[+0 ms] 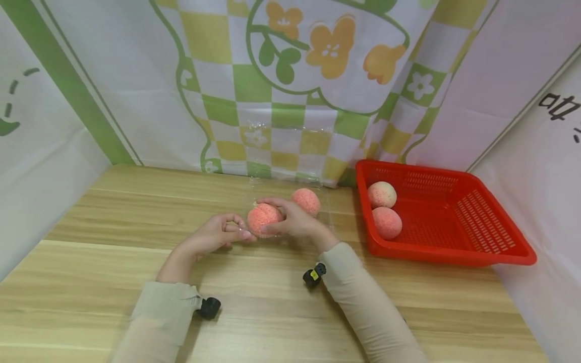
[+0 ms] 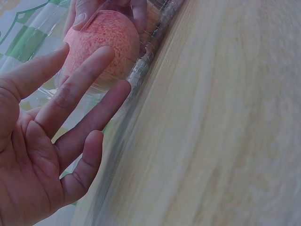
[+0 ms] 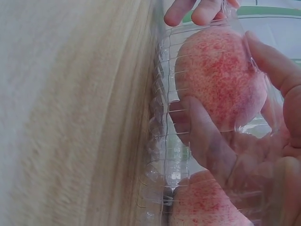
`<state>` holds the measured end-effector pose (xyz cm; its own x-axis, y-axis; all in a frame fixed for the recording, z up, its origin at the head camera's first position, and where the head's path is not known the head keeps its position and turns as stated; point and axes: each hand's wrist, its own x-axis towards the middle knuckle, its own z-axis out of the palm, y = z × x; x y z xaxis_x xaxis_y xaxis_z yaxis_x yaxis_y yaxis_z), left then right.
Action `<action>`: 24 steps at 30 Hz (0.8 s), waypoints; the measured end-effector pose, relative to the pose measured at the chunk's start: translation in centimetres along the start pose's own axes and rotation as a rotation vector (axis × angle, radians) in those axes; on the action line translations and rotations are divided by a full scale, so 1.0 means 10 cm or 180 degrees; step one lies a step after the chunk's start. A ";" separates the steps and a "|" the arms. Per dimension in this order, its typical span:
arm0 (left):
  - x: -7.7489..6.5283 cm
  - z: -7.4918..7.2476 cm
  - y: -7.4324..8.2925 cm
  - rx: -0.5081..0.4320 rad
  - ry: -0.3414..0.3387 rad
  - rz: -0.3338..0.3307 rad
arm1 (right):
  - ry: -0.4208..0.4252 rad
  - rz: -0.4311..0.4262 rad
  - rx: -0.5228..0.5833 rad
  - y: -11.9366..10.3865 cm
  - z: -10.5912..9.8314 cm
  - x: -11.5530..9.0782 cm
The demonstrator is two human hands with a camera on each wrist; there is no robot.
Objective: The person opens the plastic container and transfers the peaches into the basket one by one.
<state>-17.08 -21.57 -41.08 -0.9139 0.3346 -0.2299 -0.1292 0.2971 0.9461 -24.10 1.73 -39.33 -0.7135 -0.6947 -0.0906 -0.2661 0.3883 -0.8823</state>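
Note:
A pink speckled peach [image 1: 265,219] sits at the left of a clear plastic container [image 3: 162,141]. My right hand [image 1: 292,219] holds this peach with fingers and thumb spread around its sides. At the container's left end is my left hand [image 1: 218,234], its fingers spread and fingertips right by the plastic wall. The left wrist view shows that palm with nothing in it, in front of the held peach [image 2: 106,47]. A second peach [image 1: 306,201] lies to the right, behind my right hand. The container's transparent lid [image 1: 290,146] stands up against the curtain.
On the right stands a red basket [image 1: 454,259] with perforated walls. Inside, along its left wall, lie a paler peach [image 1: 382,194] and a pink one [image 1: 387,223]. A patterned curtain [image 1: 290,80] hangs at the back of the wooden table [image 1: 254,302].

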 end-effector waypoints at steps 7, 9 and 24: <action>0.00 0.00 0.00 -0.0021 -0.0005 0.0000 | -0.0045 0.0030 0.0191 0.00 -0.01 -0.02; 0.00 0.00 0.00 -0.0017 -0.0017 0.0023 | -0.0044 0.0031 0.0202 -0.01 -0.01 -0.02; -0.02 0.00 0.01 0.0009 -0.0059 0.0115 | 0.0050 0.0107 0.0248 -0.09 -0.07 -0.10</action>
<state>-16.88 -21.67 -40.95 -0.9106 0.3618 -0.1998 -0.0951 0.2871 0.9532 -23.66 2.51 -38.15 -0.7314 -0.6723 -0.1142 -0.1909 0.3626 -0.9122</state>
